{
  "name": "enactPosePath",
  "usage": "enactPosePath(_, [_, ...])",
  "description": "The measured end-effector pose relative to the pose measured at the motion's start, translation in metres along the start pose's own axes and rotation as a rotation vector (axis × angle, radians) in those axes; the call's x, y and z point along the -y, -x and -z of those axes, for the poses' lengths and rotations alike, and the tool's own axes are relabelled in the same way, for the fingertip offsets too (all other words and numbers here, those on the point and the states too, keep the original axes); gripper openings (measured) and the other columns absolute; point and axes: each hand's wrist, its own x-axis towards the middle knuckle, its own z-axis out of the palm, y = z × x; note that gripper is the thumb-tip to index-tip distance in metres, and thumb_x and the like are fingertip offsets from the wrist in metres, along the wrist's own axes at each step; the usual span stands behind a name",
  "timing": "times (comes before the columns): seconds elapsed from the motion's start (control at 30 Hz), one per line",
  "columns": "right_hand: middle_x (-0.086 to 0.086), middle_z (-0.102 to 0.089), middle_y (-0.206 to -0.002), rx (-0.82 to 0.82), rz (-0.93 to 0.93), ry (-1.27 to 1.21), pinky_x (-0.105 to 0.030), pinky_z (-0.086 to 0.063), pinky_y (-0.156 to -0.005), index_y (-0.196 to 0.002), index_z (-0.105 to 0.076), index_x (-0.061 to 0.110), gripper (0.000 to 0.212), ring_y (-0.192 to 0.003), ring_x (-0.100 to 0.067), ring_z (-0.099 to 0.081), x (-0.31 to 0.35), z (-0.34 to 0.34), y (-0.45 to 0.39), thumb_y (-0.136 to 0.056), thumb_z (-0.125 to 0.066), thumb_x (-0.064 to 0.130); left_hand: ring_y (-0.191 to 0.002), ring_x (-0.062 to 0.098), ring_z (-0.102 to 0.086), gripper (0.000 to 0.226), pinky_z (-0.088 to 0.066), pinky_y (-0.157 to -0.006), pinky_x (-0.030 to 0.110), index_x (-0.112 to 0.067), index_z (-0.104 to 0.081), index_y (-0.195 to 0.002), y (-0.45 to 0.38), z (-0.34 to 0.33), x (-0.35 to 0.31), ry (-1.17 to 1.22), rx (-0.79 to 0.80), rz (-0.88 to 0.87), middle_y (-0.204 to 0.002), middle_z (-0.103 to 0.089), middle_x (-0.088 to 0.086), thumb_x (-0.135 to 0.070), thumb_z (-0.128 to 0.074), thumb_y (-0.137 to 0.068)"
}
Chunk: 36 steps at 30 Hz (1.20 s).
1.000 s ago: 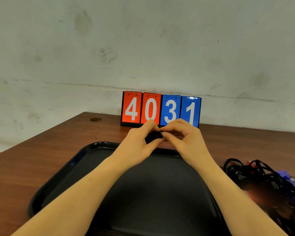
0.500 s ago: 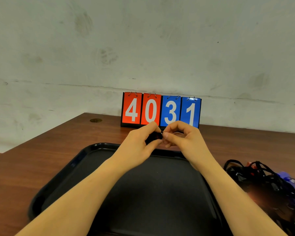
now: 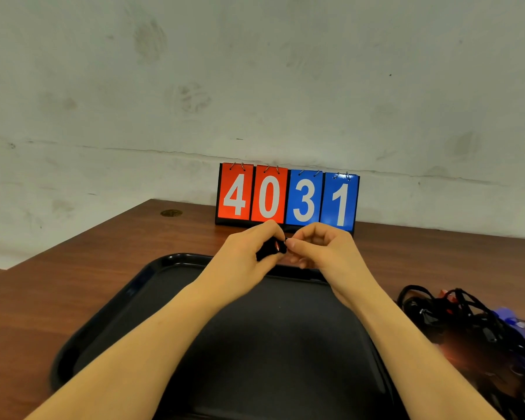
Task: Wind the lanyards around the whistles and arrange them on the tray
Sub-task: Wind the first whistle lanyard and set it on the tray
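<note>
Above the far rim of the black tray (image 3: pixel 134 292), my left hand (image 3: pixel 243 262) grips a small whistle (image 3: pixel 270 248) wrapped in black lanyard, with a bit of red showing. My right hand (image 3: pixel 322 250) meets it from the right, its fingers curled and its fingertips pinching at the whistle's right end near a small metal ring. Most of the whistle is hidden by my fingers. A tangled heap of whistles and black lanyards (image 3: pixel 473 331), with red and blue parts, lies on the table to the right of the tray.
A flip scoreboard (image 3: pixel 287 197) reading 4031 stands at the back of the brown wooden table (image 3: pixel 73 283), against a pale wall. A round brass fitting (image 3: pixel 171 213) sits in the table's far left corner. The table's left edge runs diagonally.
Both hands stay together over the tray's far rim. The right hand's fingers have curled in more and shifted slightly at the whistle's end; a red spot on the whistle now shows.
</note>
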Motion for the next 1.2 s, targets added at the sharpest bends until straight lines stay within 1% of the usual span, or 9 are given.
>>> enactPosePath(0.13, [-0.002,-0.07,-0.069,-0.002,-0.121,-0.025,-0.021,-0.048,-0.057,-0.081,-0.064,0.009,0.003,-0.06,-0.012,-0.061,0.0,0.0,-0.002,-0.084,-0.065,0.011,-0.085,-0.007,-0.053,0.023,-0.039,-0.077,-0.001,-0.023,-0.052,-0.105,0.001,-0.001,0.0,0.028,-0.003,0.021,-0.095,-0.053,-0.018,-0.014,-0.062,-0.086])
enactPosePath(0.27, [0.0,-0.071,-0.071,0.041,-0.13,0.101,-0.017,-0.046,-0.056,-0.076,-0.067,0.013,0.012,-0.058,-0.007,-0.06,0.001,0.0,-0.003,-0.086,-0.062,0.015,-0.102,-0.003,-0.05,0.034,-0.036,-0.077,-0.004,-0.023,-0.048,-0.115,-0.001,-0.003,0.002,0.023,0.007,0.047,-0.11,-0.056,-0.014,-0.012,-0.062,-0.086])
enactPosePath(0.37, [0.002,-0.068,-0.069,0.01,-0.118,0.246,-0.015,-0.043,-0.057,-0.075,-0.066,0.014,0.013,-0.056,-0.004,-0.058,0.002,-0.004,-0.007,-0.087,-0.061,0.015,-0.113,0.004,-0.052,0.04,-0.037,-0.089,0.007,-0.022,-0.048,-0.121,-0.005,-0.003,0.003,-0.014,0.042,0.091,-0.12,-0.057,-0.008,-0.012,-0.063,-0.085])
enactPosePath(0.53, [-0.003,-0.063,-0.075,-0.018,-0.067,0.455,-0.022,-0.05,-0.068,-0.079,-0.064,0.011,0.011,-0.067,-0.01,-0.058,0.006,-0.011,-0.017,-0.087,-0.061,0.017,-0.11,0.01,-0.056,0.035,-0.047,-0.091,0.026,-0.024,-0.055,-0.117,-0.015,0.007,0.008,-0.191,0.021,0.109,-0.117,-0.061,-0.008,-0.023,-0.065,-0.084])
enactPosePath(0.63, [0.003,-0.058,-0.072,0.008,-0.043,0.559,-0.016,-0.045,-0.063,-0.08,-0.062,0.01,0.011,-0.067,-0.007,-0.055,0.01,-0.017,-0.02,-0.089,-0.059,0.017,-0.107,0.01,-0.056,0.033,-0.048,-0.095,0.03,-0.023,-0.056,-0.113,-0.02,0.015,0.012,-0.193,0.112,0.123,-0.114,-0.061,-0.006,-0.022,-0.068,-0.082])
enactPosePath(0.7, [0.006,-0.055,-0.07,0.027,-0.042,0.601,-0.014,-0.04,-0.058,-0.083,-0.062,0.01,0.011,-0.065,-0.005,-0.052,0.009,-0.024,-0.02,-0.09,-0.057,0.017,-0.104,0.007,-0.054,0.033,-0.046,-0.096,0.027,-0.022,-0.058,-0.112,-0.018,0.023,0.016,-0.166,0.148,0.129,-0.112,-0.061,-0.006,-0.021,-0.069,-0.081])
enactPosePath(0.8, [0.005,-0.055,-0.074,0.03,-0.044,0.62,-0.018,-0.041,-0.059,-0.085,-0.061,0.012,0.01,-0.067,-0.005,-0.052,0.007,-0.038,-0.018,-0.091,-0.055,0.018,-0.101,0.0,-0.048,0.037,-0.038,-0.085,0.011,-0.025,-0.057,-0.118,-0.006,0.039,0.021,-0.104,0.206,0.163,-0.113,-0.058,-0.011,-0.029,-0.067,-0.082])
enactPosePath(1.03, [-0.004,-0.063,-0.086,0.132,-0.102,0.626,-0.036,-0.053,-0.077,-0.08,-0.059,0.015,0.013,-0.081,-0.019,-0.061,-0.003,-0.094,-0.013,-0.09,-0.057,0.022,-0.092,0.002,-0.045,0.036,-0.034,-0.088,0.018,-0.033,-0.053,-0.125,0.027,0.07,0.055,-0.158,0.292,0.292,-0.106,-0.044,-0.011,-0.026,-0.056,-0.091])
enactPosePath(1.2, [-0.005,-0.061,-0.089,0.21,-0.113,0.756,-0.034,-0.051,-0.075,-0.08,-0.053,0.017,0.013,-0.082,-0.021,-0.06,-0.003,-0.124,-0.024,-0.091,-0.057,0.023,-0.089,0.005,-0.052,0.024,-0.039,-0.076,0.017,-0.023,-0.061,-0.105,0.035,0.083,0.08,-0.143,0.17,0.383,-0.105,-0.059,-0.006,-0.023,-0.068,-0.082])
